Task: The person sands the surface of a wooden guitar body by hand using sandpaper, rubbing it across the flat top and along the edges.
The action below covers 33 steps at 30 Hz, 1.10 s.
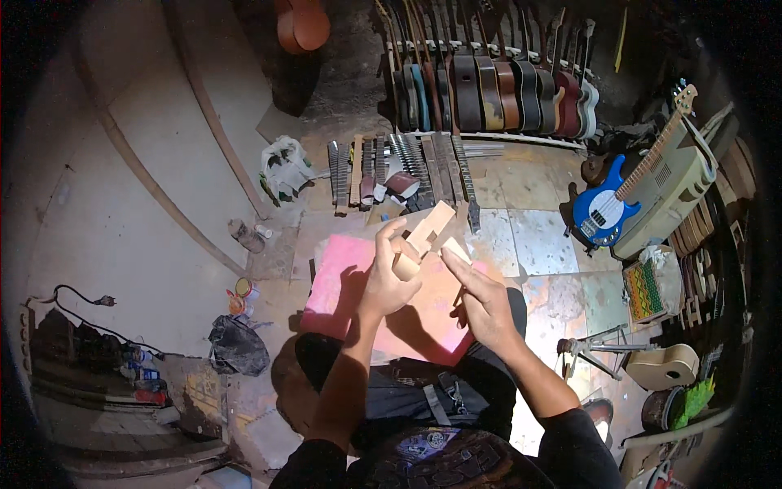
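Above my lap, my left hand (389,275) is closed around a pale wooden piece (432,226) with a notch in it, held tilted up and away to the right. My right hand (486,308) is closed on a small pale flat piece (456,250), its forefinger stretched along it. The two pieces are close together; whether they touch I cannot tell. I cannot make out if the right-hand piece is wood or folded sandpaper. Beneath both hands lies a pink board (336,273) across my legs.
Several guitar necks (379,167) lie on the tiled floor ahead, with brown sandpaper (401,184) among them. Beyond stands a rack of guitars (468,94). A blue bass guitar (599,213) leans at the right, above a metal stand (599,350). A black bag (238,344) sits left.
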Each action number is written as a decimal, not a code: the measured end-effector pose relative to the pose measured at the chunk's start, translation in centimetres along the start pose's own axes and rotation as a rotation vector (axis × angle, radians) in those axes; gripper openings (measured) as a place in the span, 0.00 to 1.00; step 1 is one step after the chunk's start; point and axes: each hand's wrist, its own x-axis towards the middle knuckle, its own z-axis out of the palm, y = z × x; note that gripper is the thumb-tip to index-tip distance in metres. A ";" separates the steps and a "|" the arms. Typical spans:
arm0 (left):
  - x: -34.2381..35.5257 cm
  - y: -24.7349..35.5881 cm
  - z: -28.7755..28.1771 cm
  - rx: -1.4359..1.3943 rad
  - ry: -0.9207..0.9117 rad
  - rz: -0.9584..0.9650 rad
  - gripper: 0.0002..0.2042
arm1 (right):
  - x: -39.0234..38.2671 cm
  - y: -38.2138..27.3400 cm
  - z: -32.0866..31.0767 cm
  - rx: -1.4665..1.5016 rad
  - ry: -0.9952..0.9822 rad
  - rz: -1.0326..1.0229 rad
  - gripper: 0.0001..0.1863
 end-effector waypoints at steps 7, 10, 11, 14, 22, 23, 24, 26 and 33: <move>-2.1 -0.5 -0.6 0.089 0.084 0.120 0.57 | 3.1 6.0 5.4 0.212 -0.216 -0.116 0.34; -3.3 -1.7 -1.5 0.027 0.116 0.090 0.61 | 4.3 7.1 5.9 -0.049 -0.189 -0.212 0.31; -3.5 -1.8 -1.7 0.042 0.128 0.102 0.61 | 4.0 5.4 6.1 0.114 -0.275 -0.069 0.31; -4.5 -4.1 -2.5 0.058 0.166 0.119 0.62 | 3.0 1.8 6.4 0.356 -0.366 0.059 0.30; -5.1 -4.5 -2.4 -0.045 0.136 0.137 0.61 | 2.0 0.7 6.6 0.409 -0.398 0.080 0.30; -5.3 -4.9 -2.3 -0.065 0.159 0.094 0.61 | 1.9 1.7 6.9 0.444 -0.396 0.054 0.29; -5.0 -5.1 -1.9 -0.089 0.151 0.100 0.61 | 2.2 3.7 7.1 0.345 -0.354 -0.033 0.30; -5.0 -5.8 -1.9 -0.119 0.119 0.129 0.62 | 3.6 8.4 8.1 0.025 -0.162 -0.315 0.30; -4.7 -3.7 -2.6 -0.053 0.065 0.165 0.61 | 3.9 7.2 7.0 0.042 -0.158 -0.214 0.26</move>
